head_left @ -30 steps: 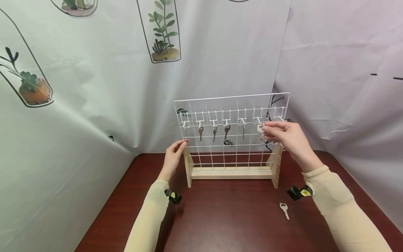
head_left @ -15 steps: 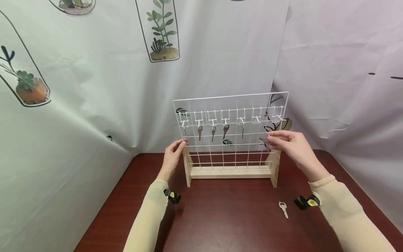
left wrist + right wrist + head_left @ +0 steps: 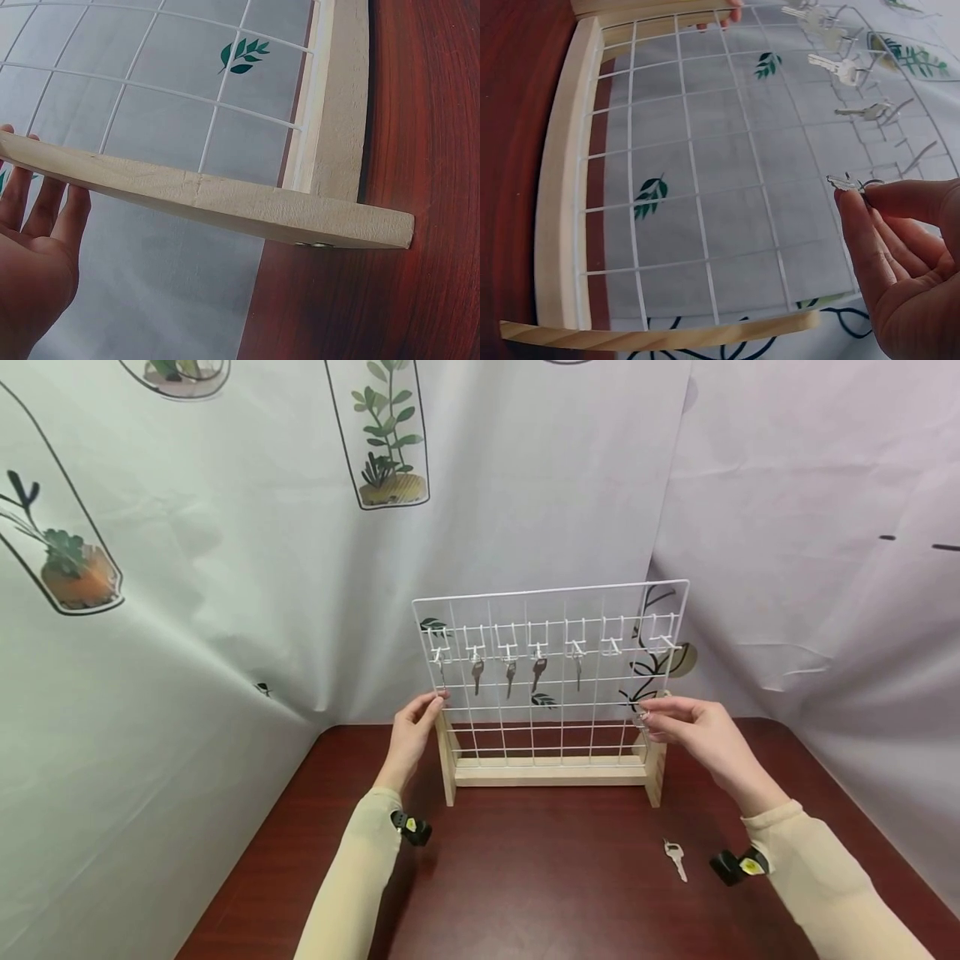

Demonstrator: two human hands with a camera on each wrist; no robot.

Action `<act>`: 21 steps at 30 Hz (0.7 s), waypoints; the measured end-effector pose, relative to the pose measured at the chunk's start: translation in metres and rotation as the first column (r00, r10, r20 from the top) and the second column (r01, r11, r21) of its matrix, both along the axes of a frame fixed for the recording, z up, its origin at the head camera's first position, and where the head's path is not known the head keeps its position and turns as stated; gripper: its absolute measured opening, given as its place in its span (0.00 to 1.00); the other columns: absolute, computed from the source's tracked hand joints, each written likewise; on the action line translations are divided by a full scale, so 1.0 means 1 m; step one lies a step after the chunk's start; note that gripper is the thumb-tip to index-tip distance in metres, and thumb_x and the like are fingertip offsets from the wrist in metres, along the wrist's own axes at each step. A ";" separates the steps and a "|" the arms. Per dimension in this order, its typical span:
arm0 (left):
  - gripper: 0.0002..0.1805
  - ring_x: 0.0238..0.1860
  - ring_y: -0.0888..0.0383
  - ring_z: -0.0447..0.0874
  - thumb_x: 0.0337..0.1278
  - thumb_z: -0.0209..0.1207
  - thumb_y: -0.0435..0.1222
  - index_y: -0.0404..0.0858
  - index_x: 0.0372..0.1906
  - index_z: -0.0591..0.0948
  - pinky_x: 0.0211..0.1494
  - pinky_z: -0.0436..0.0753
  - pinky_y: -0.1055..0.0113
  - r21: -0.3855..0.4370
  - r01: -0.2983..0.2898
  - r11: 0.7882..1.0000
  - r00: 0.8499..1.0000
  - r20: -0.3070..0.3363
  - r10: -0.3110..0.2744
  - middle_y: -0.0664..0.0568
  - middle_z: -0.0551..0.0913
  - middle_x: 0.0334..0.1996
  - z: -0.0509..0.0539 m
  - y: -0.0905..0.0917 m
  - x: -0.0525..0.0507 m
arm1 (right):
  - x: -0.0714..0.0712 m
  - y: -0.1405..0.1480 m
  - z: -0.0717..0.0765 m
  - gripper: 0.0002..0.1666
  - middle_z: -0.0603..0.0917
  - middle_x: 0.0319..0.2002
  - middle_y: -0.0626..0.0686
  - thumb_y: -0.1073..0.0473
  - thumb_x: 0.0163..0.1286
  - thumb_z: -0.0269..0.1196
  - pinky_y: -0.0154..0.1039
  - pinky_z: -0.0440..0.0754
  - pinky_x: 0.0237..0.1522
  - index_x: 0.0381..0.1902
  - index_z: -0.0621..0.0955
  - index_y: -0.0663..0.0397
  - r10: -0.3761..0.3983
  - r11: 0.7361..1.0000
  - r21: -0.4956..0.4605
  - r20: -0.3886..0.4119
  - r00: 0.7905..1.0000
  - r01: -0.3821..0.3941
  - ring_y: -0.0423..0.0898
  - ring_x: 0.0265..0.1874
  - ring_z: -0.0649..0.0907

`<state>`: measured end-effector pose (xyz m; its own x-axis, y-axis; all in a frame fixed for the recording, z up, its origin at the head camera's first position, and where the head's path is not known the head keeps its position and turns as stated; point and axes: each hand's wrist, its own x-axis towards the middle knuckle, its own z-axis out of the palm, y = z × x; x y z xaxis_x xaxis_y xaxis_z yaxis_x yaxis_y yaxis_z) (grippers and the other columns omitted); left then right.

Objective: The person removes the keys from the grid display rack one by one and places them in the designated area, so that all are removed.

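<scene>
My left hand (image 3: 412, 728) grips the left wooden upright of a white wire grid rack (image 3: 551, 774) near its top; in the left wrist view, fingers (image 3: 69, 217) reach behind the wood (image 3: 225, 199). Beside the rack's right upright, my right hand (image 3: 701, 727) pinches a small silver key (image 3: 841, 181) between thumb and index finger. The key lies partly hidden by the fingertips, and a dark ring (image 3: 868, 183) shows at its head. Several keys (image 3: 477, 675) hang from white hooks at the left and middle of the grid. No key hangs on the two rightmost hooks (image 3: 612, 646).
Another silver key (image 3: 676, 862) lies on the dark red table (image 3: 555, 868), in front of the rack's right end. Pale cloth (image 3: 525, 527) with printed plants hangs close behind the rack and along both sides. Each wrist carries a small black camera (image 3: 414, 829).
My right hand has moved down and slightly right with the key, away from the second hook from the right. The left hand keeps its place on the upright.
</scene>
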<state>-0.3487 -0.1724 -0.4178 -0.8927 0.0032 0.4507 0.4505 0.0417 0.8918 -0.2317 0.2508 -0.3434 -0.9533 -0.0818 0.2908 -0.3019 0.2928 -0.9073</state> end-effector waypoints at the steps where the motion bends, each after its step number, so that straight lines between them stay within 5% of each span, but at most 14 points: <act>1: 0.20 0.59 0.41 0.79 0.71 0.61 0.43 0.32 0.57 0.83 0.60 0.76 0.70 0.002 0.004 1.000 1.000 0.004 -0.004 0.38 0.84 0.55 0.000 0.000 0.000 | 0.000 0.001 -0.002 0.23 0.88 0.43 0.45 0.63 0.73 0.63 0.33 0.85 0.42 0.59 0.77 0.78 -0.004 1.000 0.008 0.004 1.000 0.004 0.42 0.35 0.89; 8: 0.19 0.63 0.37 0.75 0.72 0.59 0.38 0.29 0.59 0.81 0.59 0.74 0.72 0.016 0.037 0.999 0.999 0.027 -0.038 0.31 0.80 0.58 0.001 -0.001 0.000 | 0.005 0.007 -0.018 0.24 0.87 0.48 0.56 0.62 0.73 0.63 0.32 0.85 0.41 0.60 0.77 0.75 -0.034 0.998 0.050 0.053 0.998 0.031 0.43 0.34 0.89; 16: 0.18 0.62 0.32 0.73 0.72 0.59 0.35 0.26 0.58 0.81 0.59 0.75 0.71 0.011 0.035 0.999 0.999 0.040 -0.036 0.37 0.83 0.55 0.021 0.003 0.024 | 0.010 0.012 -0.041 0.23 0.86 0.46 0.61 0.65 0.72 0.63 0.35 0.86 0.39 0.58 0.77 0.78 -0.037 0.998 0.047 0.091 0.995 0.033 0.44 0.33 0.89; 21: 0.18 0.62 0.32 0.73 0.72 0.59 0.35 0.26 0.57 0.81 0.59 0.75 0.70 0.012 0.046 0.999 0.999 0.028 -0.047 0.35 0.82 0.56 0.022 0.004 0.022 | 0.011 0.015 -0.053 0.22 0.86 0.46 0.63 0.68 0.71 0.62 0.37 0.86 0.39 0.58 0.77 0.80 -0.025 0.999 0.044 0.112 0.993 0.020 0.45 0.33 0.89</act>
